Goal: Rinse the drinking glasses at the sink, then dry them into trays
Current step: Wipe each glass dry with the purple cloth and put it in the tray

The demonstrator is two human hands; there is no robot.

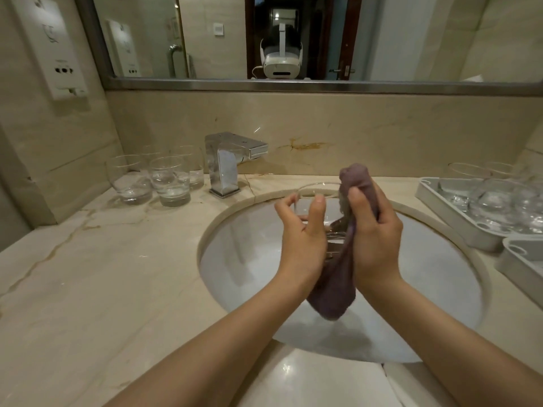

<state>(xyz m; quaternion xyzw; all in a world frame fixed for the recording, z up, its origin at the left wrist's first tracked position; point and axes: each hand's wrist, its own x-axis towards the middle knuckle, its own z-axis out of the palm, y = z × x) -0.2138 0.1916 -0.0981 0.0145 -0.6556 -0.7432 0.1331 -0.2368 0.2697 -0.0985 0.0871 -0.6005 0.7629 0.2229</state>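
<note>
Left hand (299, 239) grips glass (317, 207) over sink (235, 230); right hand (373, 230) clenches cloth (332, 292) just beside. Best: feed cloth inside rim, twist glass against fingers.

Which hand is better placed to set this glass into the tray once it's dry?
Probably the left hand: it already grips the glass. The right hand, nearer the tray, is occupied holding the purple cloth.

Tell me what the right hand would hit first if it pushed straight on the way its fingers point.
Probably the glass held by the left hand: the right hand, gripping the purple cloth, points left toward it, though depth is hard to judge.
</note>
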